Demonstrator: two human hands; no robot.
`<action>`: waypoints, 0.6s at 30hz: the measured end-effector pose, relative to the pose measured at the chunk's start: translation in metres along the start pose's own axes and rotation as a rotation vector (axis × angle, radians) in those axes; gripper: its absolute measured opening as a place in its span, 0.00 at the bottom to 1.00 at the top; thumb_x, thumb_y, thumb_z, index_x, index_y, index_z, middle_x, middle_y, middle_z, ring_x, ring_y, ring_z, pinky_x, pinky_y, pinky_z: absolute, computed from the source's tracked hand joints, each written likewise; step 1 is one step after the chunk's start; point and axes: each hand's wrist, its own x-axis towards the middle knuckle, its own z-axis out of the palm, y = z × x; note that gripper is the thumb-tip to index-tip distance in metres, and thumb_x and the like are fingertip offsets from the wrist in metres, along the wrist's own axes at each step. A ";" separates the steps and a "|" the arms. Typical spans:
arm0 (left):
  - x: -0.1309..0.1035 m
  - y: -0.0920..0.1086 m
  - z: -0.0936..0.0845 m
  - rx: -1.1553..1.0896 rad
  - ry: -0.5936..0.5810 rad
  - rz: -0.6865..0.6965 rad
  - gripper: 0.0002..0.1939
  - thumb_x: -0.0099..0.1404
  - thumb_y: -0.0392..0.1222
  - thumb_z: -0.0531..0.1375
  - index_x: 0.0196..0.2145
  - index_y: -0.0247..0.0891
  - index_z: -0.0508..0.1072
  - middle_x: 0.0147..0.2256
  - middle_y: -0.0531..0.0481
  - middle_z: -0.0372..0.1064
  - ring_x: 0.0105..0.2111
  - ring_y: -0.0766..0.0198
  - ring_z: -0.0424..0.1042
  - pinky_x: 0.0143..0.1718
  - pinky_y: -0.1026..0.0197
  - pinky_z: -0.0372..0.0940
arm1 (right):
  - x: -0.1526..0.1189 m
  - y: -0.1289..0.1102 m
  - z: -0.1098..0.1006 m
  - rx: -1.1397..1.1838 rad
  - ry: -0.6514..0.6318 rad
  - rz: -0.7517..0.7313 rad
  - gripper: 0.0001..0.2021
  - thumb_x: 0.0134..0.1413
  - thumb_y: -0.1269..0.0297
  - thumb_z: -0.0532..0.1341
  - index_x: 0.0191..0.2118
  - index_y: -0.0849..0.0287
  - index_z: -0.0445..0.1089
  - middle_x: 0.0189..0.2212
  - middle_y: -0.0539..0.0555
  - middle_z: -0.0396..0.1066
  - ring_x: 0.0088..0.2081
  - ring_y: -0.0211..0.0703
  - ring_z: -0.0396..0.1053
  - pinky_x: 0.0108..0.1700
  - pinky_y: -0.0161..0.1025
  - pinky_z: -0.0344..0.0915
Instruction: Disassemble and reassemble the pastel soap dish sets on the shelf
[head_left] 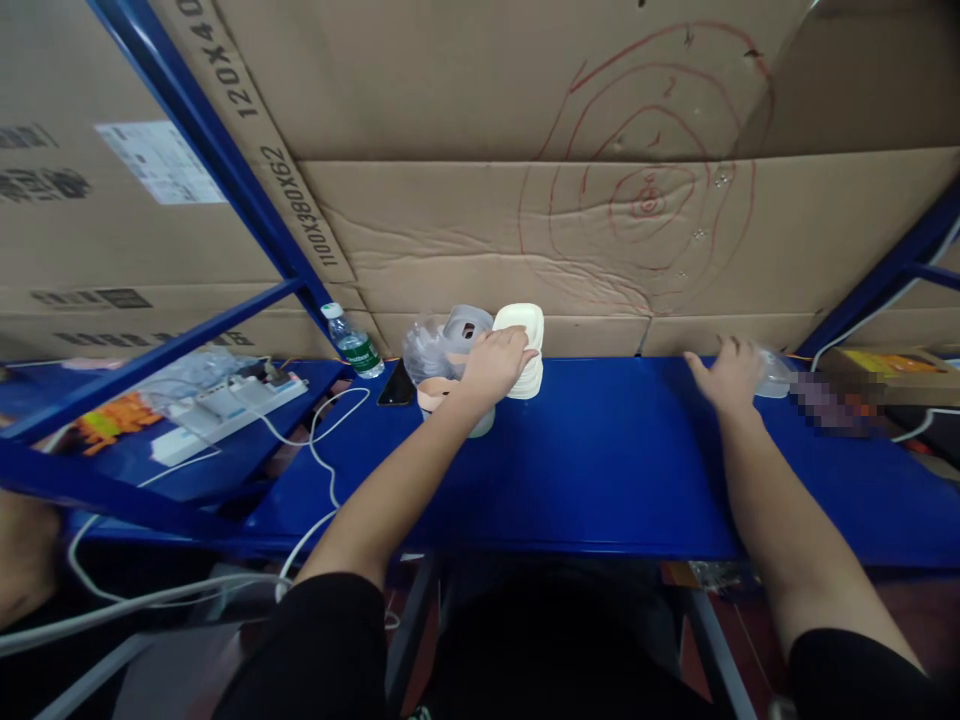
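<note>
My left hand [497, 366] is at the back of the blue table, its fingers bent over the edge of a cream plastic lid [528, 318] with rounded corners. More cream pieces [527, 378] lie stacked just below that lid. Behind the hand is a grey plastic piece [466, 322] with a small slot. A peach-coloured cup [433, 392] and a pale container, mostly hidden, sit under my left forearm. Far to the right, my right hand [729, 376] has its thumb and fingers apart, beside a clear plastic container [774, 374]; whether they touch is unclear.
A water bottle [355, 345], a dark phone [397, 385] and a clear plastic bag [424, 352] are at the left. White cable [330, 465] crosses the blue table [600, 460]. A power strip [225, 420] lies beyond the blue frame. Cardboard [435, 220] walls the back. Another person's arm [26, 555] shows.
</note>
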 end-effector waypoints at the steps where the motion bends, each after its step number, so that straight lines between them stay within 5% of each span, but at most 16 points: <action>1: 0.005 -0.002 0.002 0.019 -0.028 -0.016 0.13 0.76 0.46 0.58 0.51 0.35 0.73 0.54 0.35 0.76 0.54 0.45 0.75 0.56 0.46 0.64 | -0.002 0.016 0.000 -0.062 0.012 0.073 0.38 0.61 0.43 0.58 0.67 0.68 0.62 0.69 0.78 0.56 0.71 0.74 0.46 0.68 0.70 0.42; 4: 0.010 -0.007 0.009 0.055 -0.076 -0.041 0.14 0.76 0.45 0.58 0.52 0.35 0.73 0.52 0.34 0.77 0.52 0.45 0.75 0.55 0.46 0.62 | -0.007 0.050 0.004 -0.133 -0.037 0.245 0.39 0.61 0.44 0.59 0.69 0.68 0.60 0.72 0.80 0.49 0.72 0.77 0.37 0.67 0.72 0.36; 7: 0.007 -0.009 0.014 0.099 -0.092 -0.055 0.13 0.77 0.46 0.56 0.50 0.35 0.74 0.50 0.35 0.77 0.50 0.46 0.76 0.54 0.46 0.61 | -0.007 0.062 0.010 -0.138 -0.112 0.257 0.37 0.60 0.45 0.62 0.66 0.66 0.63 0.72 0.81 0.47 0.72 0.77 0.34 0.65 0.75 0.33; 10: 0.003 -0.010 0.017 0.092 -0.079 -0.052 0.13 0.76 0.45 0.56 0.50 0.36 0.74 0.52 0.35 0.77 0.50 0.47 0.75 0.54 0.45 0.60 | -0.006 0.056 0.013 -0.169 -0.113 0.247 0.34 0.58 0.46 0.63 0.63 0.65 0.67 0.71 0.81 0.50 0.72 0.77 0.35 0.64 0.76 0.33; 14: 0.000 -0.008 0.019 0.074 -0.053 -0.070 0.15 0.75 0.47 0.57 0.52 0.35 0.74 0.53 0.35 0.76 0.52 0.44 0.74 0.56 0.43 0.58 | -0.008 0.041 0.010 -0.220 0.028 0.277 0.34 0.57 0.50 0.62 0.64 0.67 0.66 0.63 0.82 0.62 0.67 0.75 0.48 0.64 0.72 0.36; 18: -0.001 -0.008 0.019 0.037 -0.009 -0.073 0.17 0.72 0.48 0.61 0.53 0.37 0.74 0.56 0.35 0.74 0.57 0.42 0.71 0.58 0.42 0.57 | -0.011 0.039 0.007 -0.195 0.078 0.286 0.34 0.57 0.51 0.62 0.65 0.65 0.64 0.65 0.82 0.59 0.67 0.74 0.47 0.63 0.72 0.38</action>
